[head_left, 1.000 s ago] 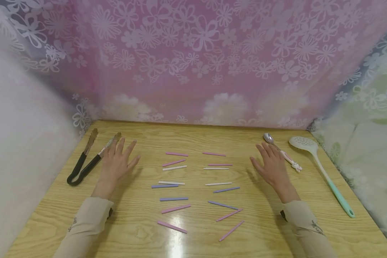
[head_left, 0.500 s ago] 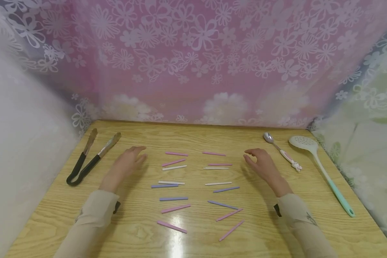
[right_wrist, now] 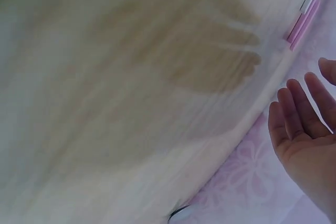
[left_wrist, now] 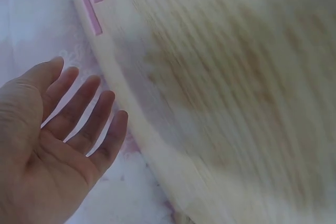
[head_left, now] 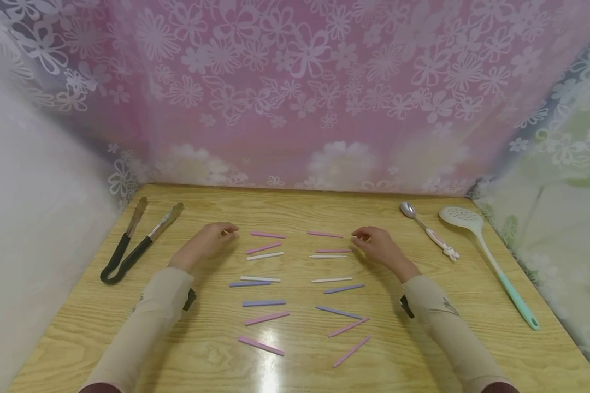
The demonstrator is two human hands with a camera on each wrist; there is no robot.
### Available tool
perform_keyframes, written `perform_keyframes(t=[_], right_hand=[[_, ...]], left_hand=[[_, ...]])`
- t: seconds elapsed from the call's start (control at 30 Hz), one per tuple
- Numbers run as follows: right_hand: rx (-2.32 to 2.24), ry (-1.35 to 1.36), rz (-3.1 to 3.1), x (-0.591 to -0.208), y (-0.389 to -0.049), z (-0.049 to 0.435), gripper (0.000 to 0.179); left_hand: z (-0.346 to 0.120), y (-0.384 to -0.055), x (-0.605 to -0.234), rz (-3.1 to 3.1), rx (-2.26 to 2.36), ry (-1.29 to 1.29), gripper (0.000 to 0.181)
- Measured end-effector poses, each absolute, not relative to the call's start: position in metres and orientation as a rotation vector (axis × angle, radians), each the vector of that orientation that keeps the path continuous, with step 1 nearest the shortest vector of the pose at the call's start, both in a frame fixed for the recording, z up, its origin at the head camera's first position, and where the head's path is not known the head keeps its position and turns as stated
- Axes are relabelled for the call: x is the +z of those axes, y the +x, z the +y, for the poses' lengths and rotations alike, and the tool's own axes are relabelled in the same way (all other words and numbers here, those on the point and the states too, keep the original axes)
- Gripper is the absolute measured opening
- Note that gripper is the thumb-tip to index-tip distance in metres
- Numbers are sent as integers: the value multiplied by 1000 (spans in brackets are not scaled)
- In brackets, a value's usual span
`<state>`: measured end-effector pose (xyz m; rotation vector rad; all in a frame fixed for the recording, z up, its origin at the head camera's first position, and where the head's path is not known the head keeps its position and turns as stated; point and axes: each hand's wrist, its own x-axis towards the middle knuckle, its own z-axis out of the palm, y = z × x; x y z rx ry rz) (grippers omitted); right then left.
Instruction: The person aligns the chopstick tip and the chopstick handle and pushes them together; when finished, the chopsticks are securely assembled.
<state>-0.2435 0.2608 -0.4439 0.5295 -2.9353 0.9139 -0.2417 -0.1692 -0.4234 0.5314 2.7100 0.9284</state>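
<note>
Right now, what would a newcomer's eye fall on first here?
First, the two columns of pink, white and blue sticks down the middle of the wood-grain table, eight in each. Next, the left grip and right grip, both empty, on the columns' outer sides near their far ends. Then the black-handled tongs lying spread at the table's left and the white-and-mint slotted spoon at its right.

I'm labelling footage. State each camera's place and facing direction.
Head: on the head, facing forward and down at table and sticks; left grip, right grip, sleeves show.
Left wrist: on that wrist, facing table and cloth; left grip shows.
Right wrist: on that wrist, facing table and cloth; right grip shows.
Both wrist views share table and cloth.
</note>
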Motion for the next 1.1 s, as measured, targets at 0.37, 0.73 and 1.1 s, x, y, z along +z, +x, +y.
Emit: perform_keyframes(t=[0.37,0.73,1.1], right_hand=[[920,574,-3095,-443,-263,232,32],[829,666,-3105,-442,-275,213,23],[804,641,-3118,-440,-276,208,14]], left_hand=[[-138,-264,-425,2641,921,624,33],[-118,-278,-438,2618,903,652,26],[-112,-282,-442,2667,828,676,15]])
